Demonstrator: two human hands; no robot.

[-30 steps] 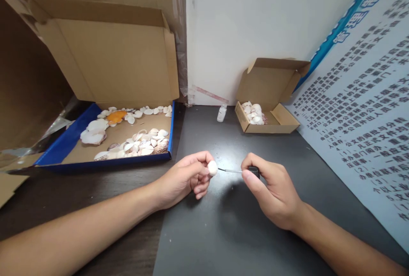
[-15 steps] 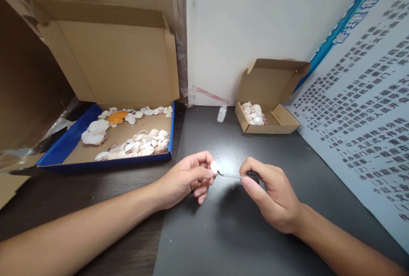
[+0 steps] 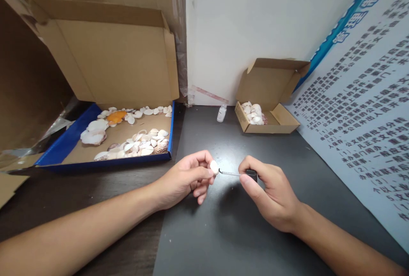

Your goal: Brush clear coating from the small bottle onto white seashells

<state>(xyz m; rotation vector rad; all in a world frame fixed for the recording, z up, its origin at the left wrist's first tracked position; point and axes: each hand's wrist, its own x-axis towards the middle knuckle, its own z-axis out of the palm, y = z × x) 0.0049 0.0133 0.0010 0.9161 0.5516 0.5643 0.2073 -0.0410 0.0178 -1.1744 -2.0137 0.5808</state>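
Between thumb and fingers, my left hand (image 3: 191, 176) pinches a small pale shell (image 3: 214, 167) above the dark mat. My right hand (image 3: 271, 191) is closed around the black cap of a thin applicator (image 3: 230, 173), which points left. The dark, bent tip of the applicator is at the shell's right edge; whether they touch is too small to tell. Behind the hands, a small clear bottle (image 3: 221, 113) with white contents stands on the mat, its top uncovered.
An open blue-edged box (image 3: 171, 133) of shells and an orange piece lies at the left. A small open cardboard box (image 3: 271, 129) with white shells stands at the back right. A printed sheet (image 3: 367, 118) covers the right side.
My right hand has shifted slightly left and up with the applicator, whose tip has moved along the shell's edge. My left hand has barely moved.
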